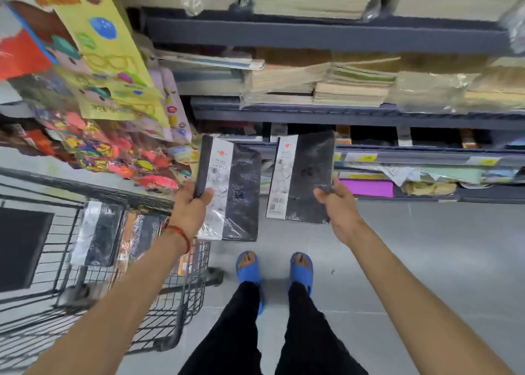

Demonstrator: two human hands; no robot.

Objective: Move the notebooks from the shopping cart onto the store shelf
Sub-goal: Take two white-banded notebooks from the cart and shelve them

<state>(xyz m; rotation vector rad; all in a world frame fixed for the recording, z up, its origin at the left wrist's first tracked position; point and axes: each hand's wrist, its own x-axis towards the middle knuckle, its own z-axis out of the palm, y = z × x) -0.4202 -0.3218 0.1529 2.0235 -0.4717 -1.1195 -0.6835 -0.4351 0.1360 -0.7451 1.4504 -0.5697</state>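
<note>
- Notebooks, two of them in glossy wrap, are held up in the air in front of the store shelf (341, 116), and neither touches a board.
- The left notebook (235, 181) is dark with a pale band down its left side. The print on the band is too blurred to read fully.
- The left hand (189, 207) grips this notebook at its near left edge, thumb curled over the cover. The other fingers are hidden behind it.
- The right notebook (306, 173) looks the same and hangs just right of the first, apart from it.
- The right hand (339, 204) pinches its right edge, thumb on the front. The fingers behind it are out of sight.
- The shopping cart (181, 303) stands on the left and is cut off by the frame edge. One wrapped cart notebook (98, 232) leans inside it, and the items beside that one are blurred through the wire.
- Paper stacks (352, 87) fill the higher boards, and the top ones are cut off at the far edge.
- Lower shelf levels are dark, their contents hard to make out.
- Bright hanging packets (113, 76) crowd the far left, smeared by motion.
- Blue sandals (247, 263) stand on the grey floor (426, 246) at near centre.
</note>
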